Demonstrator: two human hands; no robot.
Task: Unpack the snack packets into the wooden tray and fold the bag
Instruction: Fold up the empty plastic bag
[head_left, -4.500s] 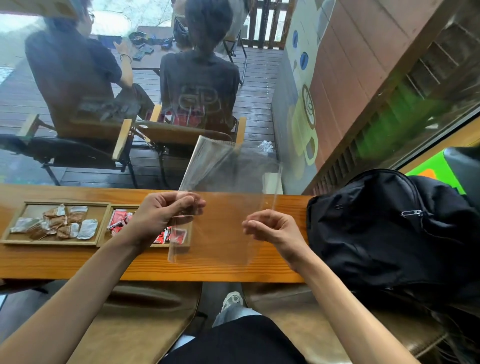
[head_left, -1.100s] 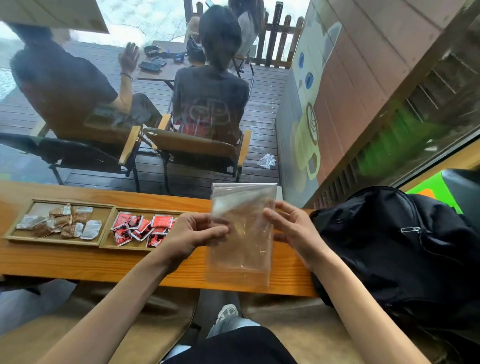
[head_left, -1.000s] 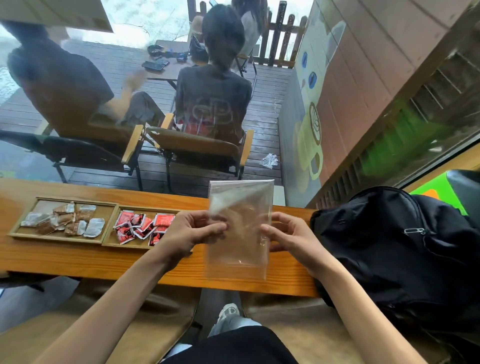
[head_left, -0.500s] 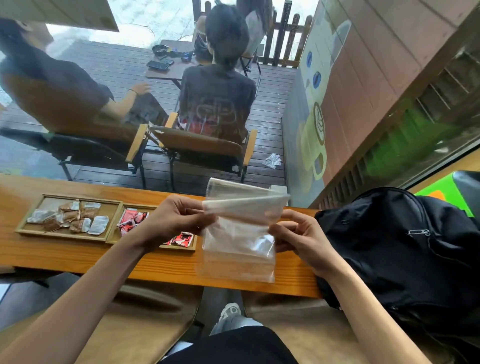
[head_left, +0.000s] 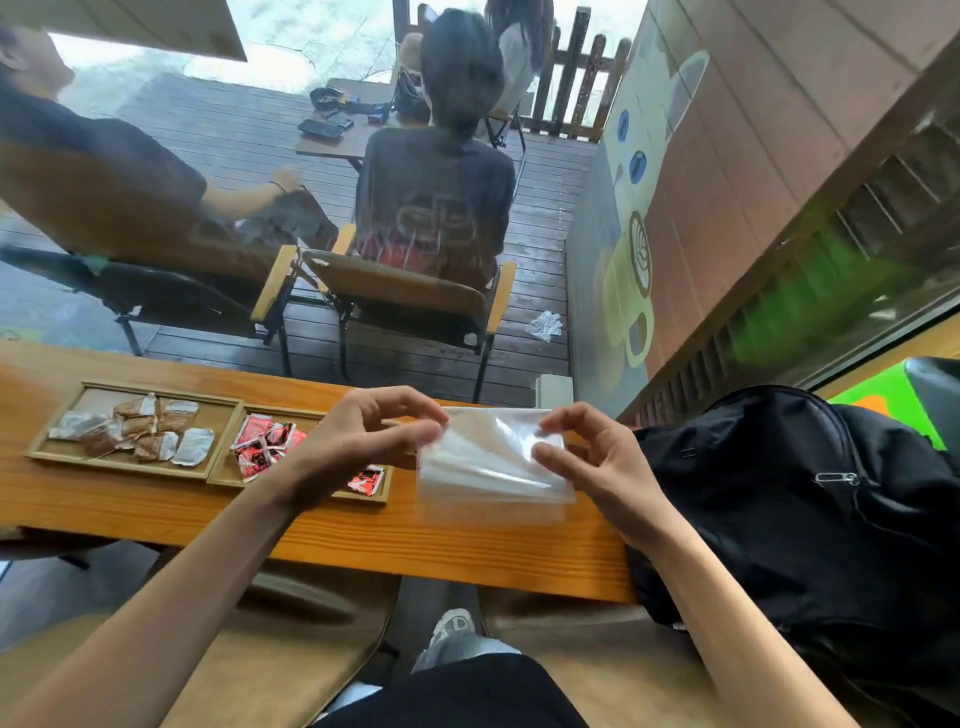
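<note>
A clear plastic bag (head_left: 491, 465), folded over into a short rectangle, is held just above the wooden counter. My left hand (head_left: 363, 441) pinches its left edge and my right hand (head_left: 597, 462) pinches its right edge. To the left lies a two-compartment wooden tray (head_left: 223, 441). Its left compartment holds several brown and silver snack packets (head_left: 135, 431). Its right compartment holds several red packets (head_left: 265, 447), partly hidden behind my left wrist.
A black backpack (head_left: 810, 519) sits on the counter (head_left: 363, 540) right of my right hand. A window stands behind the counter, with people seated on chairs outside. My knees and a shoe show below the counter edge.
The bag was held upright and unfolded; its top half has been folded down over the lower half, and it now sits lower, near the counter.
</note>
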